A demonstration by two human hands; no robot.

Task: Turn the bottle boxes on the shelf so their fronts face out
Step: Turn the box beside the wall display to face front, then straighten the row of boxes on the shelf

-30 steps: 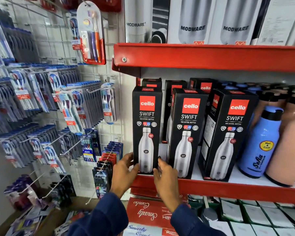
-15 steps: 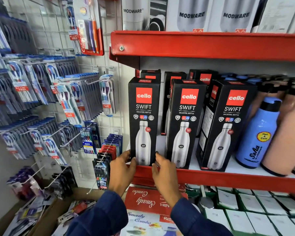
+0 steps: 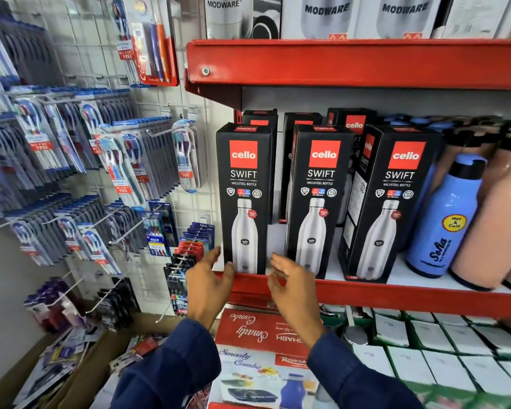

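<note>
Three black "cello SWIFT" bottle boxes stand in a front row on the red shelf (image 3: 396, 293): the left box (image 3: 244, 199), the middle box (image 3: 319, 199) and the right box (image 3: 393, 202). All three show their printed fronts; the right one is angled slightly, its side panel visible. More black boxes (image 3: 351, 122) stand behind them. My left hand (image 3: 208, 278) is at the left box's lower left corner with fingers spread, its thumb touching the box's bottom front. My right hand (image 3: 292, 278) hovers open just right of that box's base, off it.
Blue (image 3: 446, 222) and peach bottles (image 3: 496, 225) fill the shelf's right side. A wire grid with hanging toothbrush packs (image 3: 115, 166) covers the wall on the left. The upper red shelf (image 3: 351, 63) carries Modware boxes. Below sit red "Smarty Combo" boxes (image 3: 257, 332) and white boxes (image 3: 431, 338).
Both hands held the left box's lower sides a second ago. Now the fingers have opened and drawn back from it; the box stands on the shelf facing front.
</note>
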